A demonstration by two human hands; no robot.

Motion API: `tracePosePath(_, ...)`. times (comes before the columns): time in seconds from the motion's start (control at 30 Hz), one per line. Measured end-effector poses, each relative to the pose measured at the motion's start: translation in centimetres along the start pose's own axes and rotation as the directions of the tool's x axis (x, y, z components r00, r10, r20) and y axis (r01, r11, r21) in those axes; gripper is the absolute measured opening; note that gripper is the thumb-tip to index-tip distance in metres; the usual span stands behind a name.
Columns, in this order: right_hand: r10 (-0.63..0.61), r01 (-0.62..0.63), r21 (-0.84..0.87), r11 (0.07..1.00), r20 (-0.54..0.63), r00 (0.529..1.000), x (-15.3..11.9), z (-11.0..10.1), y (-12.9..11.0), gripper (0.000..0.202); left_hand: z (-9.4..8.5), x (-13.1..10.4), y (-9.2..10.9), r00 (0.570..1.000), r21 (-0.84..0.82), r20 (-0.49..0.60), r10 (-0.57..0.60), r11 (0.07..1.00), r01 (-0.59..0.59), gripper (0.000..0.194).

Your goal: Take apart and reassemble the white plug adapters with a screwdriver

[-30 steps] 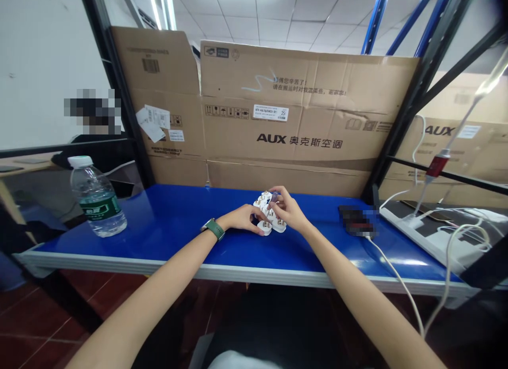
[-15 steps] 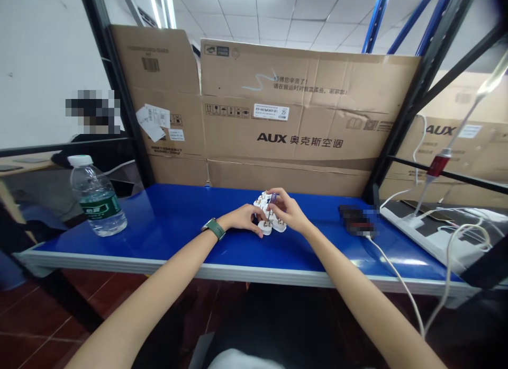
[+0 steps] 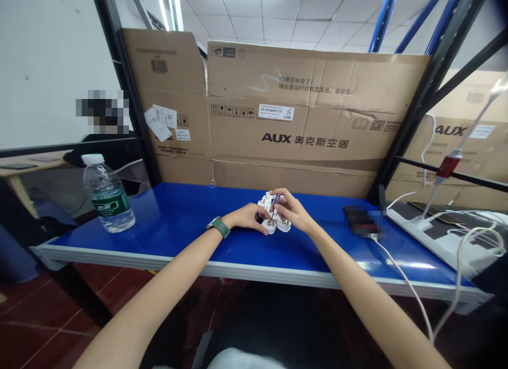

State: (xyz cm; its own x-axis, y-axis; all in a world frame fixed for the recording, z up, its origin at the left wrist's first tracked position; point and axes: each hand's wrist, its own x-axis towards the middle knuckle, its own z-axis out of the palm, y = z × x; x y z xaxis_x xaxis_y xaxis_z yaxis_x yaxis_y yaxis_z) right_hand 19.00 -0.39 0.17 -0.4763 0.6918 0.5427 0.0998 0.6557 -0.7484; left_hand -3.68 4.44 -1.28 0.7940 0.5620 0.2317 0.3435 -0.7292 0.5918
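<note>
A group of small white plug-like parts (image 3: 282,225) with brass-coloured metal pieces lies on the blue tabletop (image 3: 190,215) in front of me. My left hand (image 3: 250,217), with a green-strapped watch on its wrist, grips the nearest white plug part (image 3: 269,230) from the left. Between the fingers of my right hand (image 3: 294,210) stands a small screwdriver (image 3: 277,200) with a purplish handle. Its thin shaft points down at the metal on that same part. Fingers hide some of the white parts and the exact spot where the tip meets the metal.
A water bottle (image 3: 108,199) stands at the left. To the right lie a dark phone-like device (image 3: 362,221) with a white cable (image 3: 402,281) and a white power strip (image 3: 432,244). Printed cardboard (image 3: 301,115) walls off the back. Beyond the left post sits another person (image 3: 101,120).
The whole view has shifted slightly, so things appear a little farther right. Both hands keep their hold, and the screwdriver leans a bit more, its tip toward the left.
</note>
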Motion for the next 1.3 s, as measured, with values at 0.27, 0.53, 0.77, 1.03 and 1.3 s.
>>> tracePosePath(0.27, -0.114, 0.077, -0.133, 0.988, -0.299, 0.948, 0.9, 0.3, 1.0, 0.025, -0.1, -0.1, 0.0, 1.0, 0.0, 0.004, -0.007, 1.0, 0.007, 0.055)
tracePosePath(0.53, -0.082, 0.082, -0.011, 0.997, -0.278, 0.957, 0.8, -0.2, 1.0, 0.037, -0.1, -0.1, 0.3, 0.999, 0.016, -0.006, -0.042, 0.999, 0.042, 0.053)
tracePosePath(0.77, -0.134, 0.063, -0.232, 0.971, -0.304, 0.943, 0.6, -0.7, 0.2, 0.029, -0.2, -0.1, 0.6, 0.999, -0.004, 0.012, -0.045, 0.999, 0.045, 0.051)
tracePosePath(1.03, -0.036, -0.077, -0.273, 0.959, -0.388, 0.921, 0.8, -1.4, 1.3, 0.032, -0.8, -0.4, 1.2, 0.997, 0.016, -0.014, -0.081, 0.997, 0.081, 0.05)
tracePosePath(1.3, -0.011, -0.068, -0.215, 0.974, -0.345, 0.939, 0.9, -1.4, 1.9, 0.028, -0.9, -0.6, 1.6, 0.996, 0.027, -0.022, -0.091, 0.995, 0.092, 0.05)
